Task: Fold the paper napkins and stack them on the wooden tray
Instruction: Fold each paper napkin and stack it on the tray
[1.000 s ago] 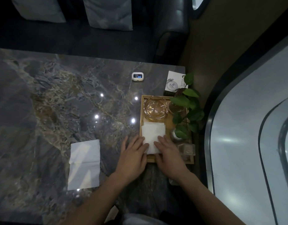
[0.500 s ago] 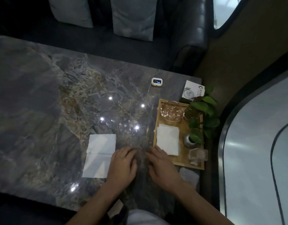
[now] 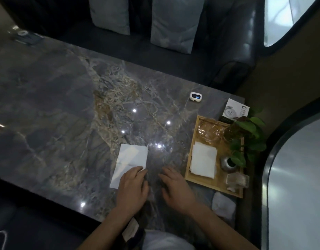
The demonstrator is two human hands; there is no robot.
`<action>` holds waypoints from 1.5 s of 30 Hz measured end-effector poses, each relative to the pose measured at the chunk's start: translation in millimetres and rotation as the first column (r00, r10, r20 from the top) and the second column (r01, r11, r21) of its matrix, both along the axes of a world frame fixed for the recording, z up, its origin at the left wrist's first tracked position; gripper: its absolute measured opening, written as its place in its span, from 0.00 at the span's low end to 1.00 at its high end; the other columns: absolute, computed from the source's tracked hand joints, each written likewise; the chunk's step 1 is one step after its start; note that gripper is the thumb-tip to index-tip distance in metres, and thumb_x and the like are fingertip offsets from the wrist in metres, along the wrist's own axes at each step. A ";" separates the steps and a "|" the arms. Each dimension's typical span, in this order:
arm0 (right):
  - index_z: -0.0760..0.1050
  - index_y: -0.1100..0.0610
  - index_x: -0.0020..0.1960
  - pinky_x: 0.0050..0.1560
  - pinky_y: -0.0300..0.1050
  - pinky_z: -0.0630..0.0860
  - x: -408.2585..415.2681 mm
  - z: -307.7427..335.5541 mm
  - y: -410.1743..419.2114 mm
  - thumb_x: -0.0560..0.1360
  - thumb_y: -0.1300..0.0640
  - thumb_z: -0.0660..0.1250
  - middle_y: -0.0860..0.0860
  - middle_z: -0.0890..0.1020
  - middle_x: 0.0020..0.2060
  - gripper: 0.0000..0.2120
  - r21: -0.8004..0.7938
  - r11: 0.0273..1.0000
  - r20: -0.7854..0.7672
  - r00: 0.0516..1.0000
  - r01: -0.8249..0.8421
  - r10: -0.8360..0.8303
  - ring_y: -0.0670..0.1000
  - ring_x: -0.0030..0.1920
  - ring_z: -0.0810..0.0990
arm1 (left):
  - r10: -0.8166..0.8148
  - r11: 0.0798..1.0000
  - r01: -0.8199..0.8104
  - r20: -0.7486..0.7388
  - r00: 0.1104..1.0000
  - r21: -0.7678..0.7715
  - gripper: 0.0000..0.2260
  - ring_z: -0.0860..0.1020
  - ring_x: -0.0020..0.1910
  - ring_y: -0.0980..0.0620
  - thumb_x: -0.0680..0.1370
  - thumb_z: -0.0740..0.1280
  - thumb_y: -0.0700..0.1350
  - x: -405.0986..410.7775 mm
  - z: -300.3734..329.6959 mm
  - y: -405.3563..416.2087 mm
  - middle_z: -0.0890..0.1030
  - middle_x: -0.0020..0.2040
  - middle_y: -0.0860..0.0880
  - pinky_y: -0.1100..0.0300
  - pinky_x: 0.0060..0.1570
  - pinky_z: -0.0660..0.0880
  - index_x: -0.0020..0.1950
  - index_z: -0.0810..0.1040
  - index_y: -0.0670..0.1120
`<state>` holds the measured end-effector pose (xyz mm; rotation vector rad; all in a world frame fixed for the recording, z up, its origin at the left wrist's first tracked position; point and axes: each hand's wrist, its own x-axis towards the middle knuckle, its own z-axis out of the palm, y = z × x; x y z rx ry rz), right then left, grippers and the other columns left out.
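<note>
Both hands have left the folded napkin (image 3: 203,160) stacked on the wooden tray (image 3: 189,175) and moved left. Left hand (image 3: 132,188), fingers spread, now rests on the unfolded napkin (image 3: 130,159) on the worktop (image 3: 65,114); right hand (image 3: 175,188) open, empty. Judged: next fold starting.

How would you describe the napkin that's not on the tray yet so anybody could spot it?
On the dark marble table, look left of the wooden tray. The unfolded napkin lies flat under the left hand; unlike the folded napkins stacked on the tray, it's long and rectangular.
</note>
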<state>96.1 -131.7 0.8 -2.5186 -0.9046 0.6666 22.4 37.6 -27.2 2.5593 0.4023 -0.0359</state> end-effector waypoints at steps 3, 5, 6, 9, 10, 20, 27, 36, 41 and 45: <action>0.68 0.55 0.71 0.77 0.54 0.57 -2.1 -3.3 11.7 0.76 0.55 0.60 0.54 0.67 0.74 0.24 -0.030 0.998 -0.020 0.998 -0.057 0.057 0.55 0.76 0.61 | 0.024 1.000 -0.025 0.016 1.000 0.009 0.20 0.79 0.58 0.46 0.71 0.60 0.49 -8.6 1.8 9.0 0.81 0.58 0.44 0.54 0.60 0.73 0.58 0.81 0.44; 0.69 0.55 0.71 0.77 0.52 0.57 -3.6 -4.8 20.0 0.76 0.54 0.59 0.53 0.66 0.75 0.24 -0.022 0.996 -0.033 0.996 -0.083 0.082 0.54 0.76 0.60 | 0.039 0.999 -0.039 -0.001 0.999 0.033 0.20 0.78 0.59 0.46 0.71 0.59 0.50 -12.9 2.2 14.3 0.81 0.60 0.44 0.53 0.60 0.73 0.58 0.81 0.44; 0.68 0.54 0.71 0.76 0.53 0.57 -4.6 -6.5 23.9 0.76 0.54 0.59 0.53 0.66 0.75 0.24 -0.018 0.995 -0.042 0.995 -0.094 0.093 0.55 0.76 0.60 | 0.046 0.998 -0.045 -0.019 0.999 0.048 0.21 0.78 0.61 0.45 0.71 0.59 0.50 -14.5 0.2 16.4 0.80 0.61 0.44 0.51 0.60 0.74 0.58 0.81 0.44; 0.63 0.53 0.75 0.77 0.55 0.54 -5.8 -13.1 34.8 0.76 0.54 0.59 0.52 0.60 0.78 0.27 -0.049 0.985 -0.059 0.985 -0.165 0.162 0.56 0.78 0.54 | 0.088 0.993 -0.079 -0.101 0.991 0.084 0.23 0.74 0.66 0.42 0.71 0.57 0.52 -21.2 -6.5 20.8 0.77 0.66 0.42 0.46 0.63 0.72 0.60 0.79 0.45; 0.61 0.52 0.76 0.77 0.55 0.51 -5.6 -14.6 37.8 0.77 0.54 0.59 0.52 0.57 0.79 0.27 -0.076 0.979 -0.063 0.981 -0.190 0.185 0.57 0.78 0.52 | 0.094 0.992 -0.082 -0.129 0.987 0.096 0.23 0.72 0.67 0.41 0.71 0.57 0.52 -23.7 -9.1 21.5 0.75 0.68 0.41 0.44 0.64 0.71 0.61 0.79 0.45; 0.53 0.54 0.78 0.77 0.57 0.42 -1.1 -21.0 41.2 0.79 0.51 0.58 0.50 0.55 0.79 0.30 -0.198 0.942 -0.027 0.962 -0.270 0.271 0.57 0.79 0.47 | 0.022 0.987 0.013 -0.216 0.976 0.160 0.25 0.72 0.68 0.45 0.72 0.57 0.52 -32.7 -19.7 25.0 0.76 0.68 0.48 0.49 0.67 0.62 0.65 0.78 0.46; 0.62 0.52 0.75 0.78 0.55 0.50 -4.7 -20.5 20.1 0.77 0.54 0.58 0.51 0.64 0.76 0.26 -0.052 0.989 -0.052 0.990 -0.136 0.133 0.57 0.78 0.55 | -0.059 0.996 0.063 -0.067 0.996 0.063 0.23 0.78 0.59 0.48 0.69 0.61 0.50 -25.3 -10.3 15.4 0.82 0.59 0.48 0.56 0.64 0.61 0.60 0.80 0.45; 0.69 0.50 0.71 0.74 0.52 0.63 -2.0 -13.0 -10.1 0.74 0.54 0.60 0.45 0.69 0.72 0.25 0.120 0.993 0.035 0.999 -0.017 0.012 0.48 0.73 0.64 | -0.080 0.988 0.093 0.106 0.991 -0.124 0.23 0.74 0.60 0.53 0.68 0.66 0.48 -13.5 0.4 4.0 0.79 0.61 0.49 0.57 0.64 0.66 0.62 0.79 0.47; 0.70 0.49 0.71 0.77 0.51 0.58 -0.2 -11.5 -14.8 0.75 0.55 0.61 0.46 0.64 0.76 0.24 0.148 0.989 0.074 0.997 0.006 -0.017 0.49 0.76 0.59 | -0.083 0.986 0.098 0.115 0.990 -0.132 0.23 0.71 0.63 0.56 0.69 0.71 0.45 -9.0 10.6 -1.1 0.76 0.64 0.52 0.61 0.66 0.64 0.64 0.77 0.49; 0.67 0.46 0.72 0.76 0.54 0.60 4.8 -17.2 -19.0 0.75 0.53 0.59 0.46 0.55 0.79 0.25 0.104 0.995 0.077 0.997 0.001 -0.009 0.51 0.78 0.53 | -0.130 0.970 0.150 0.109 0.985 -0.191 0.26 0.65 0.65 0.62 0.68 0.68 0.40 -5.6 20.0 -3.8 0.69 0.65 0.56 0.66 0.66 0.59 0.67 0.74 0.48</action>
